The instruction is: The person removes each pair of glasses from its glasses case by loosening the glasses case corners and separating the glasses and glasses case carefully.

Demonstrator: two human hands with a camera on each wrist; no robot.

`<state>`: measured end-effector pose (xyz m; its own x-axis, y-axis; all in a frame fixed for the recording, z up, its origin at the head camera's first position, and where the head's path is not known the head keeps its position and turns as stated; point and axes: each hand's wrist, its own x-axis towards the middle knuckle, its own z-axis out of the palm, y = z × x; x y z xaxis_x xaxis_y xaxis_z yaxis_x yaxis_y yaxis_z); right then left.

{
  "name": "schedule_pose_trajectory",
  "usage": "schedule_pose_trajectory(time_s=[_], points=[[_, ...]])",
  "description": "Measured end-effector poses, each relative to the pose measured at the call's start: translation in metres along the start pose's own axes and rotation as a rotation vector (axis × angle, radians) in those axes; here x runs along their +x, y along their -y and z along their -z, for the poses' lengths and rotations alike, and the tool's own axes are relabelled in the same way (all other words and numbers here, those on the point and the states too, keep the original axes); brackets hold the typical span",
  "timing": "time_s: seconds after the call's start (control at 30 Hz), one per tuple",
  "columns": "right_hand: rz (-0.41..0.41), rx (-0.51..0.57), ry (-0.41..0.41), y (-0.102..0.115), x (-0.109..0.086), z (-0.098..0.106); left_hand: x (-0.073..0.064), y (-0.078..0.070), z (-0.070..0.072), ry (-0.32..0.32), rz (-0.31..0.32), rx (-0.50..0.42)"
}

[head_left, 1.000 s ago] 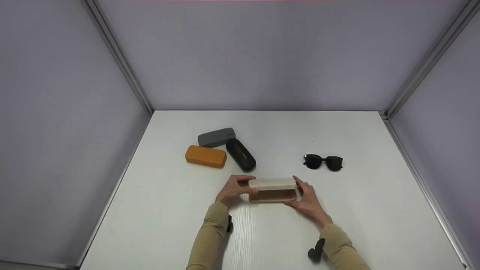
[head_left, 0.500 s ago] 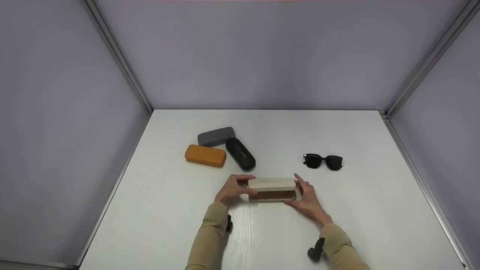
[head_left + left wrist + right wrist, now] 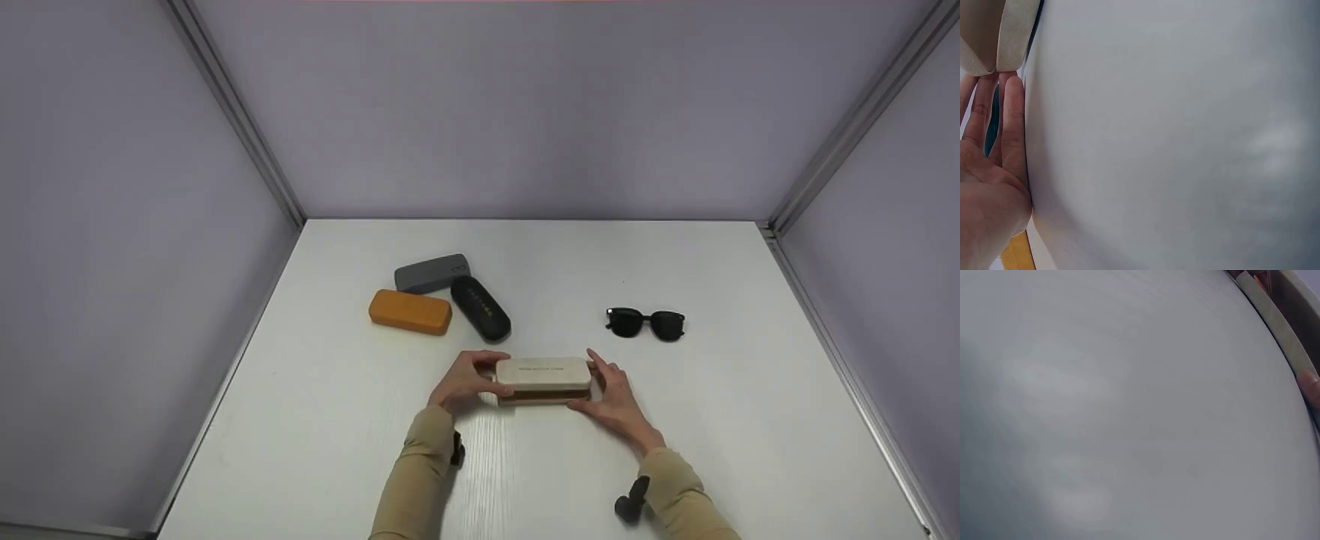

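Observation:
A cream glasses case (image 3: 544,370) lies on the white table, its lid part-way down and a brown gap showing along the front. At its left end my left hand (image 3: 459,379) holds it, thumb at the front corner and fingers reaching to the back. My right hand (image 3: 619,405) grips the other end, with the thumb low on the front edge. The left wrist view catches the open end of the cream case (image 3: 1016,36), fingers right at it. In the right wrist view, a thumb (image 3: 1310,387) presses the front rim of the case (image 3: 1275,320).
Behind the left hand lie an orange glasses case (image 3: 410,312), a grey one (image 3: 433,274) and a black one (image 3: 481,309), close together. Folded black sunglasses (image 3: 646,323) rest at the right. Pale panels (image 3: 525,112) wall the table at the back and sides.
The cream case's lid has swung down toward the front, so the gap is narrower and more of the lid's top shows. Both hands stay almost where they were.

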<state>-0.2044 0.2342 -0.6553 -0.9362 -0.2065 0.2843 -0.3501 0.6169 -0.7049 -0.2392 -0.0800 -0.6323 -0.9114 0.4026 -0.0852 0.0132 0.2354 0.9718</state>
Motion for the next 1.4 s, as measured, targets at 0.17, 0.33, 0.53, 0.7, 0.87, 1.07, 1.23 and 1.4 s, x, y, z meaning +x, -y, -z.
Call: schedule_pose_trajectory(time_s=[0.17, 0.33, 0.53, 0.7, 0.87, 1.07, 1.23, 1.4], points=[[-0.008, 0.050, 0.013, 0.000, -0.001, 0.001, -0.002, 0.000, 0.000, 0.012, -0.007, 0.012], [-0.061, 0.072, 0.036, 0.003, -0.001, 0.003, -0.004, 0.000, -0.001, 0.023, 0.009, 0.002], [-0.097, 0.084, 0.040, 0.005, 0.000, 0.003, -0.007, 0.000, -0.003, 0.014, 0.037, 0.000], [-0.096, 0.079, 0.041, 0.004, 0.000, 0.003, -0.008, 0.000, -0.005, 0.013, 0.049, -0.045], [-0.126, 0.070, 0.057, 0.003, 0.000, 0.003, -0.009, -0.001, -0.005, 0.027, 0.060, -0.093], [-0.156, 0.055, 0.090, 0.005, 0.003, 0.005, -0.011, -0.003, -0.005, 0.024, 0.064, -0.109], [-0.102, 0.042, 0.121, 0.004, 0.002, 0.010, -0.013, -0.006, -0.006, 0.034, 0.020, -0.058], [-0.059, 0.017, 0.146, 0.005, 0.002, 0.016, -0.015, -0.008, -0.007, 0.042, -0.042, -0.003]])
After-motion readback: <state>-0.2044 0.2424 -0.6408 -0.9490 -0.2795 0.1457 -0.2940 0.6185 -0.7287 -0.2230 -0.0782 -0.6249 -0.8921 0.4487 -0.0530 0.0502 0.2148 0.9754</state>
